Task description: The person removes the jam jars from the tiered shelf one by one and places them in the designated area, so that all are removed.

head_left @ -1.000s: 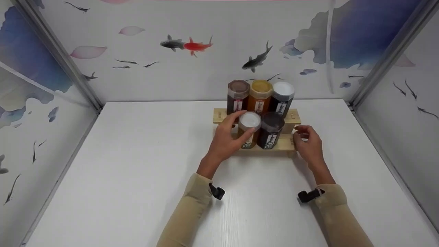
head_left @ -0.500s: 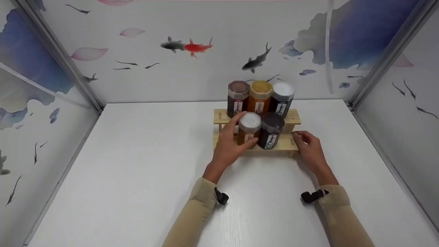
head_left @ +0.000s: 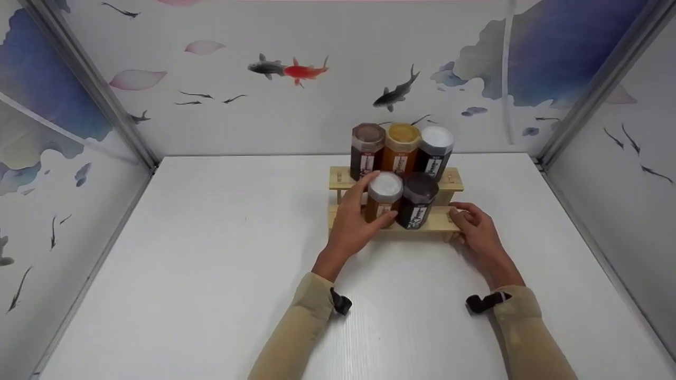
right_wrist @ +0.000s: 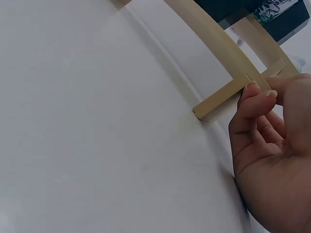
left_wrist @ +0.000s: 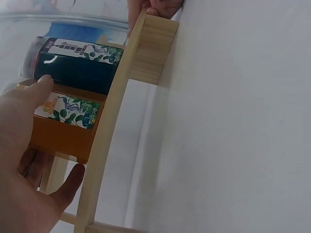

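A two-tier wooden rack (head_left: 342,179) bears several lidded jars. My left hand (head_left: 350,221) grips an amber jar with a whitish lid (head_left: 385,186) on the lower shelf, thumb across its front and fingers round its left side. Right next to that jar stands a dark jar (head_left: 419,196), its label facing front. My right hand (head_left: 479,231) pinches the right end of the lower shelf (right_wrist: 214,36) between thumb and fingers. In the left wrist view, the amber jar (left_wrist: 63,136) sits with its base at the shelf board, and some of my left fingers are hidden behind it.
Behind, on the upper shelf, stand a brown-lidded jar (head_left: 367,148), a yellow-lidded orange jar (head_left: 402,148) and a white-lidded dark jar (head_left: 434,150). The white table (head_left: 211,264) meets a fish-printed back wall (head_left: 317,116) close behind the rack, with side walls left and right.
My right hand has come slightly down and toward me along the rack's right end. My left hand has shifted a little rightward, its thumb lower on the amber jar; the jars look unmoved.
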Action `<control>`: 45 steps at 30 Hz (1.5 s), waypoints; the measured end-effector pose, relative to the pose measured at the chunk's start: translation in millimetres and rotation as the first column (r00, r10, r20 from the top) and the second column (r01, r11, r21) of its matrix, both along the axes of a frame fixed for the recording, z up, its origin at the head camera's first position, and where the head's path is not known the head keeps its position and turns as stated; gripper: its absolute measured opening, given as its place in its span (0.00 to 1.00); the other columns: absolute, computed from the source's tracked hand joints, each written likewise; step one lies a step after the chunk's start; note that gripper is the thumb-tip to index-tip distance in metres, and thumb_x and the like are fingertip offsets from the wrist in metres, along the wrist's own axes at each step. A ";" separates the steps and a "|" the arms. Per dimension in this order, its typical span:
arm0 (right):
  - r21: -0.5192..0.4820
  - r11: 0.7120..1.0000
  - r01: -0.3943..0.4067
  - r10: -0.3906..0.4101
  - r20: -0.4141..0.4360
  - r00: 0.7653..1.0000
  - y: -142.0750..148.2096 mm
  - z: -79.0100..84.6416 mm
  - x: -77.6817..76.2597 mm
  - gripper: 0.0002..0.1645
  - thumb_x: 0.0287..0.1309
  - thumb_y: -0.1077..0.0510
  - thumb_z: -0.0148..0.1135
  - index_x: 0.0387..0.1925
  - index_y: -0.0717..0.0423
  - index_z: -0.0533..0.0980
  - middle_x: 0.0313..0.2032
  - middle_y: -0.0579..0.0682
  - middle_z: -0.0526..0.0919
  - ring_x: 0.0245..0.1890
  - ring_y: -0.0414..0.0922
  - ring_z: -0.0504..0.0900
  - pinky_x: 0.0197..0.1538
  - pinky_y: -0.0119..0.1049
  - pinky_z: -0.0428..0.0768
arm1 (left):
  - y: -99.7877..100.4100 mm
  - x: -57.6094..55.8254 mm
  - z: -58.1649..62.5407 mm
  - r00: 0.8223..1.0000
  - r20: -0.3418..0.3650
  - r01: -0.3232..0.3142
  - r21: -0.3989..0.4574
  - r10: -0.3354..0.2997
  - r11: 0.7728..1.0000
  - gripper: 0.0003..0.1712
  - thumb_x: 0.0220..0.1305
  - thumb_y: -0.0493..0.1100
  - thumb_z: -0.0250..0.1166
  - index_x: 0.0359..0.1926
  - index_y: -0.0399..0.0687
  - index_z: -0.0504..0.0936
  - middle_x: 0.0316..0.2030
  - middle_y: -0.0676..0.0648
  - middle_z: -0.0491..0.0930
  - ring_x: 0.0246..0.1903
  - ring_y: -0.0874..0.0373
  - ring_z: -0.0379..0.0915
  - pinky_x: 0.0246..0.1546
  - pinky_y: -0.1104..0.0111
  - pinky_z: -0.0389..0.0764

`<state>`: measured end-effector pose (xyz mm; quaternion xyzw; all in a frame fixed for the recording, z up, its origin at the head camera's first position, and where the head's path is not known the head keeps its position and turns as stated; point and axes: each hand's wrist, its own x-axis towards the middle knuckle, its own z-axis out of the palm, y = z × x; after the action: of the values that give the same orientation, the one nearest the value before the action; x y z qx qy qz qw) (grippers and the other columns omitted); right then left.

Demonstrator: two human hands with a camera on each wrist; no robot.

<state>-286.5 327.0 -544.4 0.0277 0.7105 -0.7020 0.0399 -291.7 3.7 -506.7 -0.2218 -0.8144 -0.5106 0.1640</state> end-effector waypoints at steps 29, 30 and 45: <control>-0.131 0.991 0.041 -0.043 -0.007 0.999 -2.4 0.3 -4.4 0.35 0.75 0.46 0.67 0.73 0.60 0.72 0.46 0.46 0.84 0.33 0.35 0.84 0.25 0.25 0.75 | -53.9 -7.2 38.8 0.970 -0.233 -0.029 0.156 0.066 0.987 0.53 0.59 0.52 0.84 0.81 0.54 0.67 0.68 0.47 0.81 0.64 0.55 0.82 0.46 0.62 0.93; -0.133 0.990 0.042 -0.044 -0.010 0.999 -2.3 0.3 -4.4 0.35 0.75 0.46 0.67 0.73 0.61 0.71 0.45 0.46 0.84 0.33 0.35 0.84 0.25 0.25 0.75 | -58.1 -8.0 40.5 0.970 -0.230 -0.046 0.166 0.084 0.985 0.54 0.59 0.52 0.84 0.81 0.53 0.66 0.68 0.47 0.81 0.65 0.55 0.82 0.46 0.62 0.93; -0.121 0.993 0.017 -0.013 0.037 0.999 -1.6 -2.7 -2.6 0.36 0.76 0.43 0.66 0.75 0.55 0.71 0.51 0.47 0.84 0.37 0.36 0.84 0.27 0.27 0.75 | -116.1 -25.4 29.9 0.943 -0.098 -0.275 0.314 0.319 0.909 0.50 0.57 0.53 0.85 0.77 0.54 0.73 0.65 0.49 0.84 0.63 0.56 0.83 0.53 0.49 0.92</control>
<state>-289.2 325.4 -547.1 0.0432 0.6656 -0.7434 0.0489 -317.1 -112.4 -476.8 -0.1052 -0.7385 -0.5780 0.3309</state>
